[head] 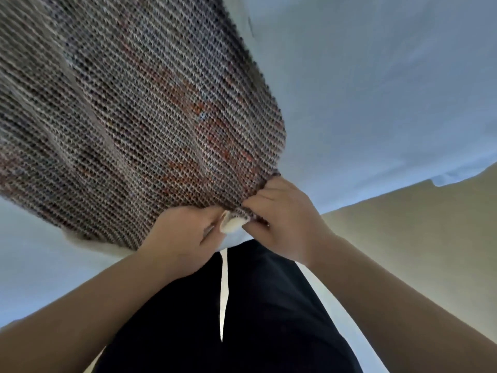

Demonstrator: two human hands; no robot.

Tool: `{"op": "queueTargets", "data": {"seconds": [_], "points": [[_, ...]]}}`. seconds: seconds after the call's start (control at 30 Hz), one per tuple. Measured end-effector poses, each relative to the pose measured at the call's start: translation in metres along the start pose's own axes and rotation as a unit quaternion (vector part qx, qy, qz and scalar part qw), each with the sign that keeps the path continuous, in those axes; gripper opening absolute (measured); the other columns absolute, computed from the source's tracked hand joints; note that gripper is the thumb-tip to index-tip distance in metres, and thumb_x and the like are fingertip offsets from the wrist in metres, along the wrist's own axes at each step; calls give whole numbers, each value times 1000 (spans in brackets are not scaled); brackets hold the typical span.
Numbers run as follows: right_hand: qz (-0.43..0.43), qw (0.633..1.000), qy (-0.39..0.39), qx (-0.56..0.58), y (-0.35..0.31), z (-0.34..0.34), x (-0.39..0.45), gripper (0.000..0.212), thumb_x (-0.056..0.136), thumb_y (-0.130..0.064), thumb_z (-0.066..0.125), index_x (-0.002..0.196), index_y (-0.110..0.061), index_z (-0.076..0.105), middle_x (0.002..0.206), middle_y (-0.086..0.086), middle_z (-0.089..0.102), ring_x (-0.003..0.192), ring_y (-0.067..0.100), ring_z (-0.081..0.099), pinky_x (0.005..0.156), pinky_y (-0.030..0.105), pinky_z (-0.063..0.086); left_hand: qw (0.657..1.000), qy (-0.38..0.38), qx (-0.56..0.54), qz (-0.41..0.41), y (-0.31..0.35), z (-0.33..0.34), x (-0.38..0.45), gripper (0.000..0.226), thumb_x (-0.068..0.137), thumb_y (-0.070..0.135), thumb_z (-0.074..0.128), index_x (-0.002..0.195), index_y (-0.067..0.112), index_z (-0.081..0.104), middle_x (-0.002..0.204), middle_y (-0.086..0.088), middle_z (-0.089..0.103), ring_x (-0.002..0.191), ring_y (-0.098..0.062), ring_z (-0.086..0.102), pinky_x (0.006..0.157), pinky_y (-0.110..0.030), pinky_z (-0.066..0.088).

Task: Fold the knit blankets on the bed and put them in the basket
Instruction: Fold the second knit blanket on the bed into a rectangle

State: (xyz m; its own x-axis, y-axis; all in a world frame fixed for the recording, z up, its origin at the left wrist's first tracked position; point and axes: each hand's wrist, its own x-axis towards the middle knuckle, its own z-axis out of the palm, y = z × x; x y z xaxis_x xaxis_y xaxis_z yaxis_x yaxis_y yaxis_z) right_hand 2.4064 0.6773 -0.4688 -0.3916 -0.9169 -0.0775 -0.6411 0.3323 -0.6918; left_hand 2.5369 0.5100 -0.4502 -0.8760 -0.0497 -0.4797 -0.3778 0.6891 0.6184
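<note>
A brown and grey knit blanket with orange flecks lies spread over the white bed sheet, filling the upper left of the head view. Its near corner is bunched up at the bed's edge. My left hand pinches the blanket's near edge, with a pale tag or lining showing at the fingertips. Close beside it, my right hand grips the bunched corner. The two hands almost touch. No basket is in sight.
The bed's edge runs across the middle of the view, and beige floor lies to the right. My dark trousers with a white drawstring fill the bottom centre, right against the bed.
</note>
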Motion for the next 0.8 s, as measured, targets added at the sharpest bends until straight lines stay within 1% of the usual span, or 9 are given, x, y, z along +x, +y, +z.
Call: {"op": "queueTargets", "data": {"seconds": [0.13,0.23,0.3,0.4,0.43,0.5,0.6,0.7,0.8], "points": [[5,989,-137,-54,-1,-10,-22,34,77,-53,53,59,-25,47,52,-7,55,54,19,53,68,29,37,996,-86,-8,-7,8,28,-20,44,90,56,38,78,21,61,57,4,58,51,-19,57,49,-33,40],[26,977,-198,-73,-3,-14,-40,39,67,-55,61,58,-27,34,46,-9,50,45,18,51,58,26,35,993,-109,-39,-28,24,54,-27,45,91,55,39,84,18,65,65,-4,65,62,-27,63,55,-32,34],[55,968,-235,-66,-1,-18,-53,37,60,-45,69,61,-28,37,51,-9,52,49,19,55,58,27,42,987,-137,-70,-40,39,71,-26,46,92,53,38,92,17,65,73,-6,69,71,-28,65,59,-33,34],[100,956,-268,-70,5,-30,-67,22,60,-33,68,80,-27,62,75,-9,64,75,21,62,78,35,48,982,-158,-97,-41,58,81,-22,36,96,48,39,107,20,60,81,1,67,80,-25,65,67,-33,42],[112,959,-251,-69,7,-36,-72,31,62,-29,66,93,-26,68,85,-8,67,84,21,62,86,37,48,984,-144,-94,-37,61,80,-19,32,97,45,44,114,22,58,86,5,67,83,-23,65,71,-33,45],[124,976,-174,-49,12,-44,-79,44,66,-19,63,108,-20,71,101,-3,71,97,23,62,96,39,45,993,-88,-77,-22,65,74,-12,45,93,46,53,132,24,50,106,5,68,95,-17,64,81,-30,49],[140,990,9,-20,11,-51,-79,36,70,-9,65,105,-7,73,113,8,69,107,27,61,102,35,43,996,-17,-89,-1,75,63,-5,65,85,59,58,138,24,48,122,10,64,105,-7,62,87,-25,51],[192,967,164,-32,6,-50,-71,23,74,-4,73,96,-2,75,107,14,67,100,30,61,97,21,39,969,32,-236,-68,88,57,1,42,90,38,65,130,27,58,112,15,69,100,-1,66,85,-26,55],[222,955,192,-34,-3,-42,-69,15,83,-5,71,97,-5,76,102,11,68,94,28,59,92,14,36,960,43,-248,-119,85,52,7,27,87,25,54,110,26,69,80,10,71,73,-6,66,67,-31,54]]}}
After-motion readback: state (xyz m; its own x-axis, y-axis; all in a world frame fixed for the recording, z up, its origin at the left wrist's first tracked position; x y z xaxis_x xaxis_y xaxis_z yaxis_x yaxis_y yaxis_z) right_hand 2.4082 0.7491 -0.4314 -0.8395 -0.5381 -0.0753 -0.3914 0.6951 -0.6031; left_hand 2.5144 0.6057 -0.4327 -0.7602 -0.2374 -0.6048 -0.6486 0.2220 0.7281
